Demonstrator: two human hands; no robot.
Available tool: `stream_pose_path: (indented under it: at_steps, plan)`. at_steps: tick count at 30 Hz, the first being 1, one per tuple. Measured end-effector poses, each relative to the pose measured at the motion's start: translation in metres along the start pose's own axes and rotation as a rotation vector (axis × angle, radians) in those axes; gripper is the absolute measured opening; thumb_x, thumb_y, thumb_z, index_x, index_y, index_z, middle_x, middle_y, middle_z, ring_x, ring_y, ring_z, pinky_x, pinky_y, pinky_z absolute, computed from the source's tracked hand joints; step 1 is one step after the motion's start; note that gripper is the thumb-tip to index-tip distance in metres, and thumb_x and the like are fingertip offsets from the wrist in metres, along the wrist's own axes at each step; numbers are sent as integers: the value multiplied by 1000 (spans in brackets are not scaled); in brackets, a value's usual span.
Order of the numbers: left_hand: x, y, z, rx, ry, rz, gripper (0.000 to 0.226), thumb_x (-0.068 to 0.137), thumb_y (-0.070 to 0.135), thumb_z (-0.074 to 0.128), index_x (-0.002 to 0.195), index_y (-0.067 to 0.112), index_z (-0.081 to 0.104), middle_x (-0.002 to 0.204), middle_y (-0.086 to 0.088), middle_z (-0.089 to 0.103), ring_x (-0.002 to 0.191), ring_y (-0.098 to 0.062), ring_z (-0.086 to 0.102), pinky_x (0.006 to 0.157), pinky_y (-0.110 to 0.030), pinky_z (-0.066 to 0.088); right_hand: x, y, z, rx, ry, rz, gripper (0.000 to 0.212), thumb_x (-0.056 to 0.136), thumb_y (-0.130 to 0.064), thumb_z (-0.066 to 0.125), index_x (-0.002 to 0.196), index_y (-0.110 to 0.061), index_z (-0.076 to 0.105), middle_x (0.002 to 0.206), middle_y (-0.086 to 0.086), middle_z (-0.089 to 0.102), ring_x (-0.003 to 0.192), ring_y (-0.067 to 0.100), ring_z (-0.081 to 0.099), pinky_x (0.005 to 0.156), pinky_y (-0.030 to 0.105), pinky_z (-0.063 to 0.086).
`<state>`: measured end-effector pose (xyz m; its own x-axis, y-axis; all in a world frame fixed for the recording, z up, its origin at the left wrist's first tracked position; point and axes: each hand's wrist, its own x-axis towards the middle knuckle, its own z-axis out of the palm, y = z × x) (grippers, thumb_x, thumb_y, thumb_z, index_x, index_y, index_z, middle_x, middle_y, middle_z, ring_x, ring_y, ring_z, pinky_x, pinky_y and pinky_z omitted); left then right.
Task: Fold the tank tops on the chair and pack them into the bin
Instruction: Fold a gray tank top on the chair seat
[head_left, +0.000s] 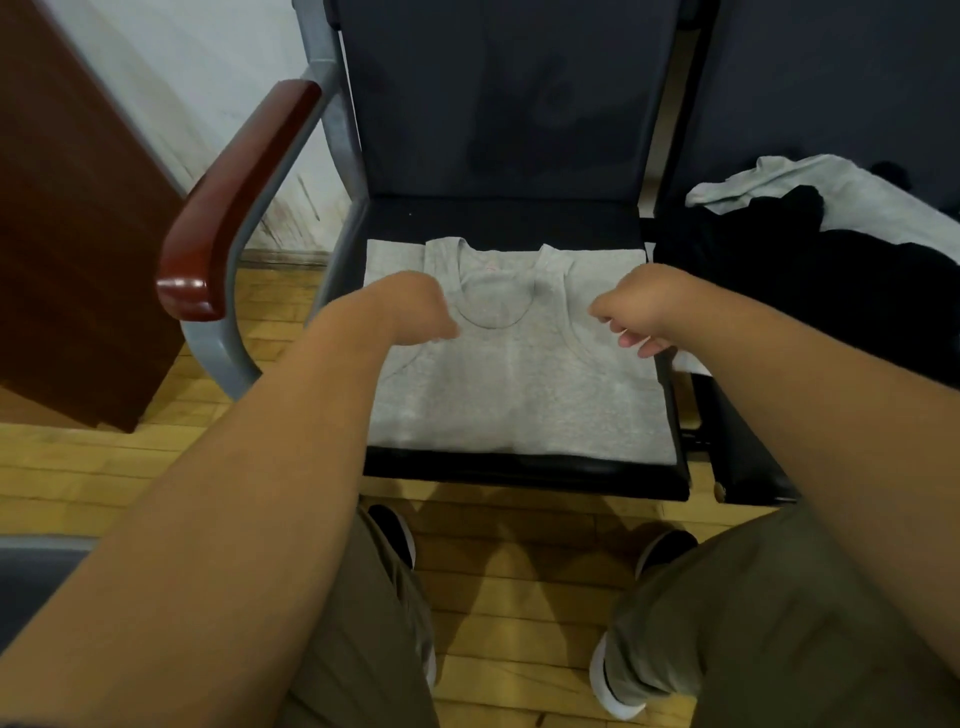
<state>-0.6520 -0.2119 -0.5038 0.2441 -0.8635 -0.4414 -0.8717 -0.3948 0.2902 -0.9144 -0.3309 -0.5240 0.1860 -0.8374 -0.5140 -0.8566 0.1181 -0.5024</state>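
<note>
Dim, soft indoor light is spreading evenly over the scene, throwing faint, blurry shadows onto the wooden floor below both hands and putting one small bright glare on the glossy end of the armrest, left of the left hand. The left hand and the right hand are smearing slightly at their edges, and the black clothing to the right of the right hand is sinking into featureless dark. The wide lens is bowing the chair frame beyond the left hand and swelling the forearms toward the bottom corners, while the whole picture is looking a little soft and grainy.
</note>
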Motion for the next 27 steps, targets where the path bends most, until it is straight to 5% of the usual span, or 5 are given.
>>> stream_pose_path:
  at_steps: [7, 10, 21, 27]
  plan:
    - [32, 34, -2, -27, -33, 121, 30, 105, 42, 64, 120, 18, 73, 112, 1, 72, 107, -20, 67, 93, -34, 51, 52, -23, -4, 100, 143, -3, 12, 98, -19, 61, 99, -8, 64, 104, 13, 73, 92, 27, 75, 76, 41, 64]
    - [45, 40, 1, -43, -43, 132, 29, 105, 42, 62, 117, 18, 74, 110, 1, 73, 108, -19, 67, 92, -33, 50, 76, -23, 4, 18, 219, -73, 22, 96, -19, 61, 103, -2, 71, 104, 19, 75, 94, 35, 74, 88, 49, 64]
    - [68, 38, 2, 2, -131, 108, 33, 105, 44, 61, 112, 16, 77, 108, -2, 76, 106, -19, 69, 88, -32, 50, 113, -47, 24, -230, 281, -211, 23, 96, -13, 67, 117, -8, 75, 116, 10, 75, 110, 28, 69, 96, 40, 58]
    - [60, 30, -5, 2, -124, 118, 34, 105, 45, 62, 112, 16, 77, 107, -1, 76, 105, -17, 69, 87, -30, 49, 119, -51, 24, 8, 444, -230, 14, 97, -15, 61, 99, -24, 71, 100, -2, 70, 90, 17, 67, 71, 30, 55]
